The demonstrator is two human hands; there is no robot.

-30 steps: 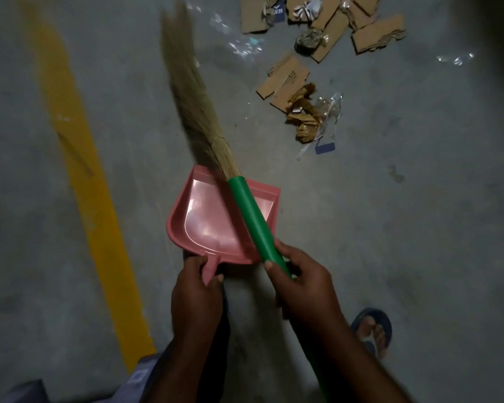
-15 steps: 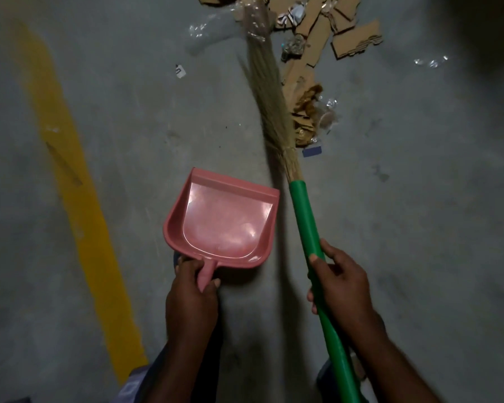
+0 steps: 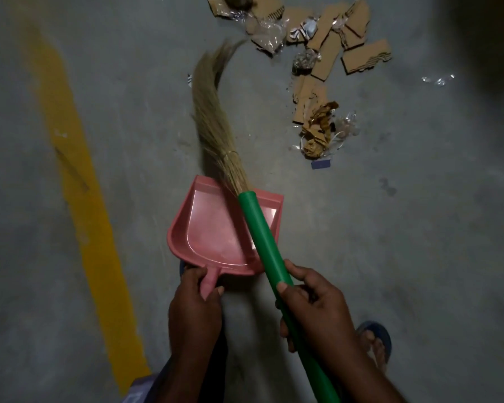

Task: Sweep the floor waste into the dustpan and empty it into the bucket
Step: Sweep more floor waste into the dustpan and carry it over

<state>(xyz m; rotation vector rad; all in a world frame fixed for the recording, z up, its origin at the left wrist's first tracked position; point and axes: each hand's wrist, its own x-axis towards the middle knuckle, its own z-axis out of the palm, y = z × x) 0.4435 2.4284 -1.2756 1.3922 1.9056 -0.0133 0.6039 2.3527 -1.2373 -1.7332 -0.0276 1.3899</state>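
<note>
Grips: left hand (image 3: 194, 303) closed round dustpan (image 3: 213, 237) handle, right hand (image 3: 312, 303) closed round broom (image 3: 259, 237) handle. Broom crosses over dustpan; cardboard waste (image 3: 317, 91) lies beyond.

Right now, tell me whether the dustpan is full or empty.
Empty: the pink dustpan shows bare plastic where visible; the broom handle hides a strip. The cardboard scraps lie on the floor beyond it.
</note>
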